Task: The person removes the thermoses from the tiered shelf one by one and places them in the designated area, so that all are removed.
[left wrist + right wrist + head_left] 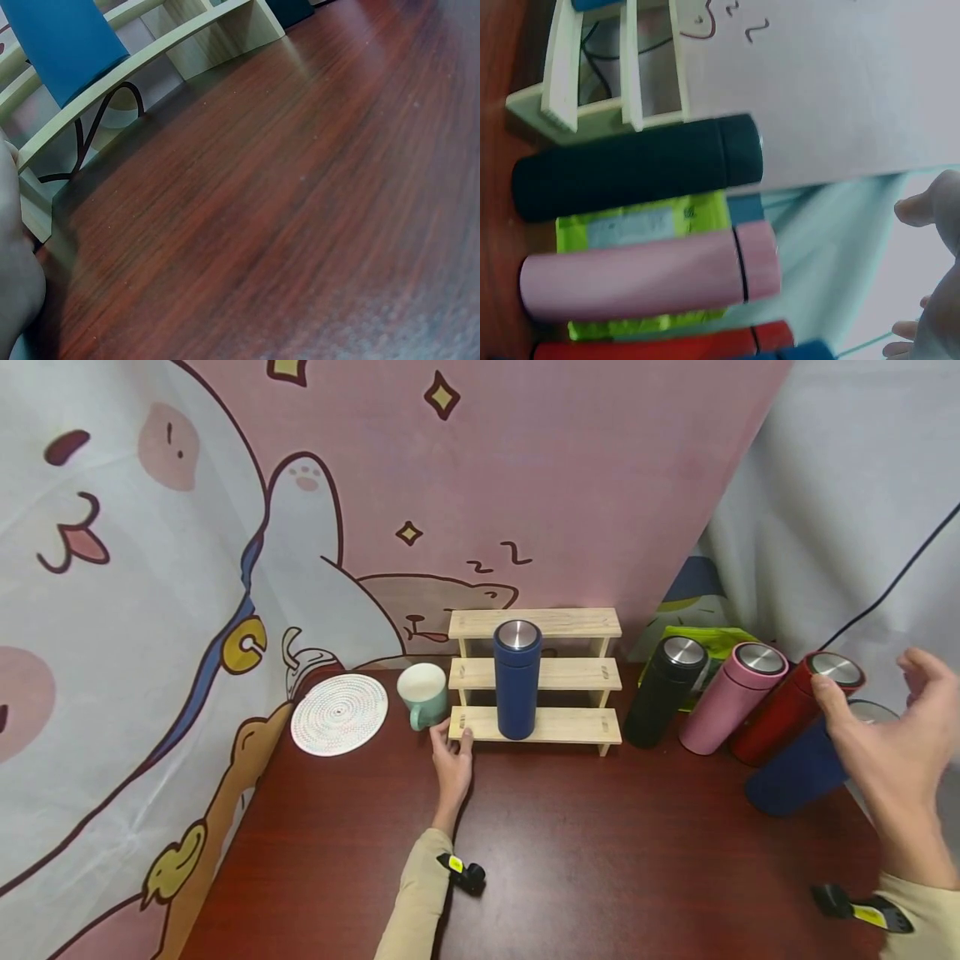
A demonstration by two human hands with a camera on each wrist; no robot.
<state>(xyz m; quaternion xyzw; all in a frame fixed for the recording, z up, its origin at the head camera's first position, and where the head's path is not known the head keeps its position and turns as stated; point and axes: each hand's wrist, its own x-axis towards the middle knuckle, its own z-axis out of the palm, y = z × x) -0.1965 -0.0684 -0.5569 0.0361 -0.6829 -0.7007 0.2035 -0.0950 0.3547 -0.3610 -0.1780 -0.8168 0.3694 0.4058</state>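
A three-step wooden rack (577, 725) stands against the back wall, with a blue thermos (517, 685) upright on its lowest step. My left hand (452, 768) holds the left end of that step between thumb and fingers; in the left wrist view only part of this hand (19, 277) shows. On the far right, my right hand (896, 735) is raised with thumb and fingers spread, holding nothing. It partly covers a second blue thermos (798, 768). Beside that stand a red thermos (780, 714), a pink thermos (637, 276) and a black thermos (630, 169).
Left of the rack sits a mint-green mug (423, 697), and farther left a round white woven mat (339, 714). A bright green packet (716, 643) is behind the thermoses. The dark red-brown table (600, 852) extends in front. A black cable (900, 568) hangs on the right.
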